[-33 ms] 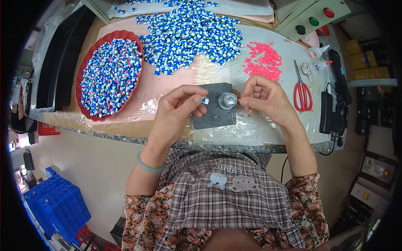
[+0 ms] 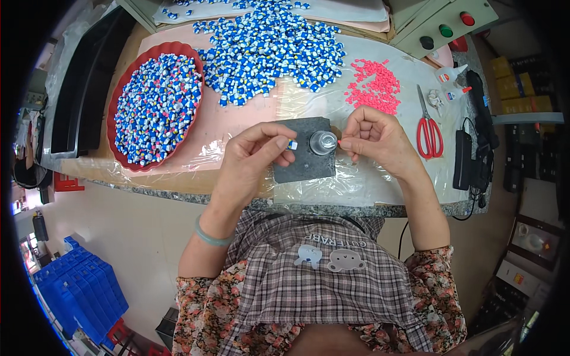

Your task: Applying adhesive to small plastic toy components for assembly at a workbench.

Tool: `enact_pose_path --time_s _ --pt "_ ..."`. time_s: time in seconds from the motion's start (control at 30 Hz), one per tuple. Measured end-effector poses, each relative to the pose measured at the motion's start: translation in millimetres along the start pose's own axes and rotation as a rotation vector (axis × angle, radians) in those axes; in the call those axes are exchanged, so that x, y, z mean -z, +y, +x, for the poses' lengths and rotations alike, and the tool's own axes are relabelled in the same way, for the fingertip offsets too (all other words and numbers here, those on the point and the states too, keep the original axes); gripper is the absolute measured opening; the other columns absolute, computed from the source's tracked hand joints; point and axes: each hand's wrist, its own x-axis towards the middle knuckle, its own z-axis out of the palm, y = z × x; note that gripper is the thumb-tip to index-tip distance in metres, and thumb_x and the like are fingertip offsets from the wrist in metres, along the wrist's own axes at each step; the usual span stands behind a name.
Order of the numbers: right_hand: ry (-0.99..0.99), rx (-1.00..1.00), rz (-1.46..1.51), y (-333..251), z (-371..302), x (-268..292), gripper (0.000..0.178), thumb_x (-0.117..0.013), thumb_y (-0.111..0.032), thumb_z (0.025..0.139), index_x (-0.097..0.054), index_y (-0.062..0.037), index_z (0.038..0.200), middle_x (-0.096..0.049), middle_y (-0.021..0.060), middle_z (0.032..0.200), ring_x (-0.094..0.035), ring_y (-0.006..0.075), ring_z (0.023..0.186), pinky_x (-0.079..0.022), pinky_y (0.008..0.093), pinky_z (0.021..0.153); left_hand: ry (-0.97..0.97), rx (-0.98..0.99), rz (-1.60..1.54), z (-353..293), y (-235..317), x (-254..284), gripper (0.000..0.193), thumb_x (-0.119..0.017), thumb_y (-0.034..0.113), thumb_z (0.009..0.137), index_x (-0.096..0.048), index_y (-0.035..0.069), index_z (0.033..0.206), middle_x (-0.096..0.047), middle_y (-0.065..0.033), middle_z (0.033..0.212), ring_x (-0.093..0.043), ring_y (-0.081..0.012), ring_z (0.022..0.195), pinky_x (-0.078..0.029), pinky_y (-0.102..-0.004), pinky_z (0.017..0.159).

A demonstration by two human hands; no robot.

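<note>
Between thumb and fingertips, my left hand [image 2: 252, 155] pinches a small blue-and-white piece [image 2: 293, 145] above the left part of a dark grey mat [image 2: 304, 172]. My right hand [image 2: 377, 141] is closed in a pinch on a tiny pink piece [image 2: 339, 143], of which only a tip shows. A small clear round container [image 2: 323, 142] stands on the mat between the two hands, close to the right fingertips. Beyond my right hand lies a scattered patch of pink pieces [image 2: 373, 86]. A large heap of blue-and-white pieces [image 2: 273, 53] covers the far middle of the table.
On the left, a red scalloped tray [image 2: 111, 127] holds many pieces with pink bits among them. Past it is a long black bin [image 2: 77, 101]. Red-handled scissors [image 2: 428, 133], a glue bottle [image 2: 449, 73] and a black power adapter [image 2: 462, 159] lie right. A control box [image 2: 442, 29] stands far right.
My left hand has shifted very slightly to the right with its piece. The right hand stays where it was.
</note>
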Motion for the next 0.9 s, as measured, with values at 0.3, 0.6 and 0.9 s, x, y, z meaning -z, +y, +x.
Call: enact_pose_path --time_s 0.3,0.6,0.9 --pt "-0.016 -0.043 -0.086 -5 4 -1 0.019 -0.072 0.001 0.08 -0.055 -0.0037 0.088 -0.063 0.0028 0.078 -0.059 0.0067 0.063 -0.05 0.0206 0.057 -0.047 0.013 -0.03 -7 -5 -4 0.018 -0.061 0.004 0.091 -0.067 -0.001 0.108 -0.068 -0.0055 0.087 -0.064 -0.0092 0.078 -0.052 -0.0213 0.074" --pt "-0.079 -0.053 0.009 -20 -7 -12 0.024 -0.073 0.003 0.079 -0.053 -0.004 0.088 -0.064 0.0047 0.079 -0.06 0.007 0.066 -0.051 0.02 0.057 -0.084 0.008 -0.038 -9 -13 -19 0.021 -0.064 -0.001 0.088 -0.063 -0.001 0.109 -0.067 -0.0057 0.093 -0.063 -0.0095 0.086 -0.052 -0.0214 0.079" --pt "-0.081 -0.01 -0.006 -21 -14 -26 0.026 -0.072 0.006 0.079 -0.051 -0.0027 0.089 -0.062 0.0047 0.079 -0.06 0.0072 0.066 -0.05 0.0202 0.058 -0.109 -0.079 0.006 -12 -11 -33 0.019 -0.065 -0.002 0.088 -0.063 -0.004 0.107 -0.06 -0.0065 0.103 -0.062 -0.0127 0.094 -0.053 -0.0242 0.084"
